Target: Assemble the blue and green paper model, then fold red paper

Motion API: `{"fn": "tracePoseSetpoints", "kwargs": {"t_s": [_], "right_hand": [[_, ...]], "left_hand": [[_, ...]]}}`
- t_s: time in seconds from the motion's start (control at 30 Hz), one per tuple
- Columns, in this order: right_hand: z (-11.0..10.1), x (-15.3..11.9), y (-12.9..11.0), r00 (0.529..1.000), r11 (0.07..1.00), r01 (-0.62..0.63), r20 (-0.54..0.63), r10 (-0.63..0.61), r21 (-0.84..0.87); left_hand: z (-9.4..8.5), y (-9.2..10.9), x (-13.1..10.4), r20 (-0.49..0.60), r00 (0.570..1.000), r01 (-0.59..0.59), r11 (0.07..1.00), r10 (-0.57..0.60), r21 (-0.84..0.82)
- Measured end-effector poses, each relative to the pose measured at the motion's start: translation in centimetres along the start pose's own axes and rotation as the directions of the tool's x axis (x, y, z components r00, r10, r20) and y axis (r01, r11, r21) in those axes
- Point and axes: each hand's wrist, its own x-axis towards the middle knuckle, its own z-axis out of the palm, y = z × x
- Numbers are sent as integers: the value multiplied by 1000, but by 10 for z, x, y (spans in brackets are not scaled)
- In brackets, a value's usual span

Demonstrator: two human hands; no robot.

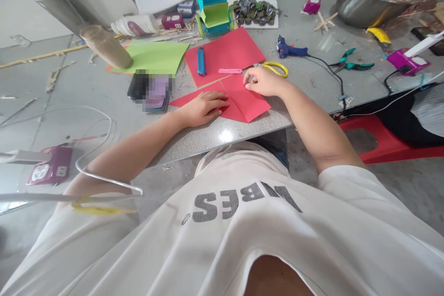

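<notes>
A folded sheet of red paper (255,101) lies near the table's front edge, with a crease running through it and a pointed corner toward the left. My left hand (207,107) rests flat on its left part, fingers stretched out. At the paper's upper right, my right hand (262,80) has its fingers curled in toward the thumb; what is between the tips is too small to tell. Just beyond are a pink folding cutter (230,71), yellow-handled scissors (279,69) partly behind my right hand, and a blue stapler (201,61) on more red sheets (236,46).
Green paper (156,55), a dark case (137,85) and a bottle (104,46) lie to the left. A blue glue gun (291,50) with a cord, pliers (350,62) and a metal bowl (367,9) are on the right. Bottle caps (255,11) sit at the back.
</notes>
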Motion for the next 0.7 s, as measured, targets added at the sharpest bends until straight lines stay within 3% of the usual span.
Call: {"fn": "tracePoseSetpoints", "kwargs": {"t_s": [0.33, 0.6, 0.7], "right_hand": [[-3, -3, -5, 998, 997, 43, 43, -40, -72], [-6, -4, 0, 1000, 999, -5, 12, 6, -52], [-10, -2, 6, 997, 997, -49, 51, 52, -51]], "left_hand": [[-2, 2, 5, 12, 1000, -7, 999, 8, -37], [-1, 3, 5, 13, 1000, 10, 999, -9, -33], [1, 8, 4, 23, 1000, 8, 1000, -8, -15]]}}
